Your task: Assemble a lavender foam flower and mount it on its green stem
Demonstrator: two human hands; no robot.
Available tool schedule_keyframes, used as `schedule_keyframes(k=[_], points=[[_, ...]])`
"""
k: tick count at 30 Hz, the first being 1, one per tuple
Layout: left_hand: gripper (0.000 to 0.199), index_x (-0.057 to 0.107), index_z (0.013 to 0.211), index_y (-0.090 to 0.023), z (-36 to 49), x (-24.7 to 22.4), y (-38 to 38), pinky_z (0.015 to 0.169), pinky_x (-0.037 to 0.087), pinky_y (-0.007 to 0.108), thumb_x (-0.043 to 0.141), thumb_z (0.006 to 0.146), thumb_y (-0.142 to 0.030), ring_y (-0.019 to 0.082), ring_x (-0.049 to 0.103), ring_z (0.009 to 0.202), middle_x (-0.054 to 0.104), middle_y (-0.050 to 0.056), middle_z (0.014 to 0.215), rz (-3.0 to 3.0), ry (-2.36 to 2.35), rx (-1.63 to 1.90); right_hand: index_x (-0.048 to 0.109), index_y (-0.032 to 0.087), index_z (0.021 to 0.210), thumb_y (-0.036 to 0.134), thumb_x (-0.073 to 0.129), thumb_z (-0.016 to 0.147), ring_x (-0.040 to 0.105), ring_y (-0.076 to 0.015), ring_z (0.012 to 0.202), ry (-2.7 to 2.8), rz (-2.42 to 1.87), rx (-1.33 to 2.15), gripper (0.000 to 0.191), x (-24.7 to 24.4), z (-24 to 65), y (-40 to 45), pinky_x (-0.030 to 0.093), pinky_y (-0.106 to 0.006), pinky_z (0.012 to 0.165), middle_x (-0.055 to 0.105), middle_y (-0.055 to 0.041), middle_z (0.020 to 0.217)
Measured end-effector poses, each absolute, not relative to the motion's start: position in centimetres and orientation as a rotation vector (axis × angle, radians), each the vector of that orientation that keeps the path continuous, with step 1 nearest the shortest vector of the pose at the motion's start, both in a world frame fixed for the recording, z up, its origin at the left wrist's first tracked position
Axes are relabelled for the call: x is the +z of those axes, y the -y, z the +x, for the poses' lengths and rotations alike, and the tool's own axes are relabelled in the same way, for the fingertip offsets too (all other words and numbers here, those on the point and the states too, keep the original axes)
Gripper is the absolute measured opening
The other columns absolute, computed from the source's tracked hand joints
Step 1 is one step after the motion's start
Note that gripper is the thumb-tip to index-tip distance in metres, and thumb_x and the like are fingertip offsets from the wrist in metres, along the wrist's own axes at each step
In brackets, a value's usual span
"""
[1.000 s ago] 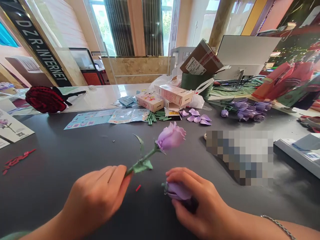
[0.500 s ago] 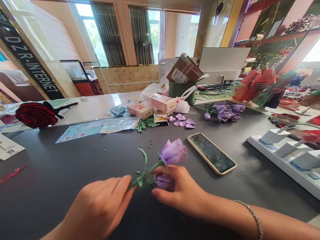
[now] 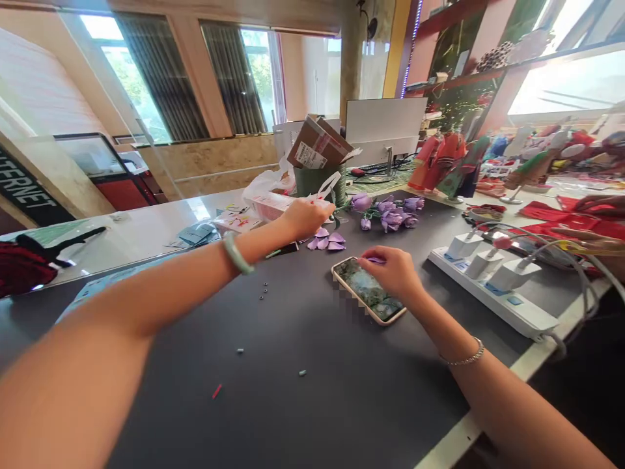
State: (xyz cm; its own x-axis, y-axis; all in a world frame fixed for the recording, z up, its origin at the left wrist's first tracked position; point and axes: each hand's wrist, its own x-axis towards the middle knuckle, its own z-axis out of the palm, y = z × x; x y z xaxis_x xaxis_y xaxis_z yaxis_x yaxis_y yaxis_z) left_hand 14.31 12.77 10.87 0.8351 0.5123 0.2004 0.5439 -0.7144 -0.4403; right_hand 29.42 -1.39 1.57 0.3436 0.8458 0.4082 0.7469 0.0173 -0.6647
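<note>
My left hand (image 3: 307, 218) stretches out over the petals and boxes, its fingers closed at the stem end of a purple flower (image 3: 361, 202). That flower lies against a bunch of purple flowers (image 3: 392, 218). Just above the phone (image 3: 374, 293), my right hand (image 3: 393, 270) is pinched, and a sliver of a purple flower piece (image 3: 375, 259) shows between its fingers. Most of that piece is hidden. Loose purple petals (image 3: 328, 241) lie on the dark table between my two hands.
A white power strip (image 3: 493, 290) with plugged-in chargers stands at the right. Small beads (image 3: 265, 290), two short green bits and a red stick (image 3: 217, 391) lie on the table. Behind are boxes (image 3: 266, 205) and a green bin (image 3: 319, 181). Another person's hand (image 3: 598, 207) shows far right.
My left hand has gone forward and right with the purple flower, to the bunch. My right hand has moved up and right, over the phone. The view has turned right.
</note>
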Motion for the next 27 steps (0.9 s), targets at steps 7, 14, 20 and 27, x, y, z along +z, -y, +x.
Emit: schedule_keyframes(k=[7,14,20,27], points=[[0.031,0.055,0.123,-0.015,23.8,9.1,-21.6,0.087,0.054,0.043,0.056,0.094,-0.028,0.023,0.063,0.101,0.063,0.010,0.115,-2.661,0.858,-0.240,0.072,0.020,0.081,0.030,0.064,0.081,0.064,-0.0178,0.074,1.402,-1.853,0.046,0.013,1.0,30.4,0.3,0.040,-0.025,0.066,0.071,-0.0025,0.078],[0.034,0.056,0.122,-0.016,29.5,6.9,-26.2,0.086,0.054,0.042,0.059,0.093,-0.033,0.023,0.062,0.103,0.059,0.010,0.120,-2.799,1.048,-0.579,0.071,0.020,0.088,0.030,0.061,0.086,0.064,-0.0200,0.081,1.406,-1.976,-0.038,0.014,1.4,30.6,0.3,0.036,-0.026,0.065,0.071,-0.0038,0.087],[0.032,0.057,0.120,-0.016,30.7,4.7,-28.4,0.087,0.054,0.043,0.058,0.093,-0.034,0.022,0.061,0.104,0.059,0.010,0.121,-2.918,1.179,-0.788,0.070,0.021,0.087,0.031,0.060,0.087,0.062,-0.0195,0.079,1.428,-2.039,-0.066,0.014,1.5,29.6,0.4,0.032,-0.026,0.060,0.070,-0.0025,0.084],[0.033,0.057,0.120,-0.016,30.5,3.0,-30.4,0.087,0.054,0.043,0.058,0.093,-0.034,0.023,0.061,0.103,0.059,0.009,0.121,-3.070,1.220,-0.923,0.068,0.021,0.087,0.029,0.056,0.089,0.061,-0.0176,0.080,1.466,-2.069,-0.094,0.014,1.5,29.3,0.5,0.030,-0.025,0.059,0.069,-0.0026,0.087]])
